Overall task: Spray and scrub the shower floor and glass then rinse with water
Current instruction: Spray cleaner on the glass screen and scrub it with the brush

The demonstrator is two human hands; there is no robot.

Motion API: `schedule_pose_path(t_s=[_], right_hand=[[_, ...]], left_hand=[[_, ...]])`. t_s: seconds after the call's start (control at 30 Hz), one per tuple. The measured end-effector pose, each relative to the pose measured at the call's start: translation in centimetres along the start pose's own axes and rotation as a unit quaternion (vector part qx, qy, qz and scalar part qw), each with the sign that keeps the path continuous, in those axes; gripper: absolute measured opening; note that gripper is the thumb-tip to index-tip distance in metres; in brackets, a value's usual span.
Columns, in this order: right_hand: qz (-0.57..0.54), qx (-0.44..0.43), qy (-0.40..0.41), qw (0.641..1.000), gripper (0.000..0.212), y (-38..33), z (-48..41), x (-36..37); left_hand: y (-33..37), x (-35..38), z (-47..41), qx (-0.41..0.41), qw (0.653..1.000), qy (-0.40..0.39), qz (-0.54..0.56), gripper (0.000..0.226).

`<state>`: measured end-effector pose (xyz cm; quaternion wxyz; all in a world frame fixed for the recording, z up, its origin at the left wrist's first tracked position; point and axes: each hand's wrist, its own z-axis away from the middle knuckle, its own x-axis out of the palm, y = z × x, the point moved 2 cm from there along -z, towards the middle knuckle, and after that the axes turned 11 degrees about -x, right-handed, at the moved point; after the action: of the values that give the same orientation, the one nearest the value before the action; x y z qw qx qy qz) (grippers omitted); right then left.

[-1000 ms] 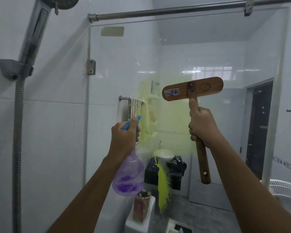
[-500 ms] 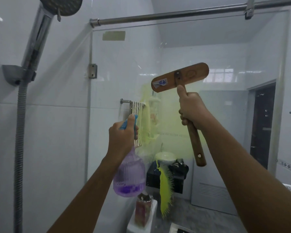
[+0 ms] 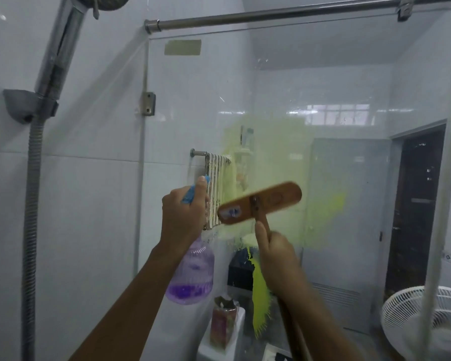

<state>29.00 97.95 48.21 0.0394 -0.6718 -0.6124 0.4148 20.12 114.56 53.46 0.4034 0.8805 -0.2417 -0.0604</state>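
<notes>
Yellow-green cleaner (image 3: pixel 279 157) clouds the middle of the glass (image 3: pixel 349 87), thick at the centre and thin at its edges. The right hand (image 3: pixel 276 254) holds the brush (image 3: pixel 261 204) by its wooden handle, fingers curled round it and the thumb laid up the shaft. The head is tilted, its wooden back towards the camera and its bristles turned to the glass at the lower left of the patch. It is blurred, so I cannot tell whether the bristles touch the pane. The left hand (image 3: pixel 182 217) grips the neck of the bottle (image 3: pixel 190 277), fingers wrapped round it and one finger lying along the blue spray head. A little purple liquid sits in the bottom of the bottle. The floor is out of view.

The brush head and the left hand are just beside each other, so a wide stroke leftward could knock the bottle or rap the knuckles. A squeeze of the trigger this near would likely wet the brush's back and the right hand instead of the pane, and a wet handle may slip in the grip. Fine spray at this height may drift back at the face. Hard pressure could strain the pane at its bracket (image 3: pixel 148 103). Strokes kept to the patch would leave the clear upper glass unscrubbed.
</notes>
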Motion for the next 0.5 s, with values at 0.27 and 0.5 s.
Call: schedule_pose_path(t_s=[0.27,0.5], right_hand=[[-0.031,-0.035,0.047,0.998,0.059,-5.5,-9.6,-4.0],[0.046,-0.013,-0.048,0.998,0.056,0.3,-0.3,1.3]], left_hand=[[0.0,0.8,0.1,-0.031,0.999,-0.013,-0.007,0.048],[-1.4,-1.6,-0.4,-0.038,0.999,0.014,-0.017,0.052]])
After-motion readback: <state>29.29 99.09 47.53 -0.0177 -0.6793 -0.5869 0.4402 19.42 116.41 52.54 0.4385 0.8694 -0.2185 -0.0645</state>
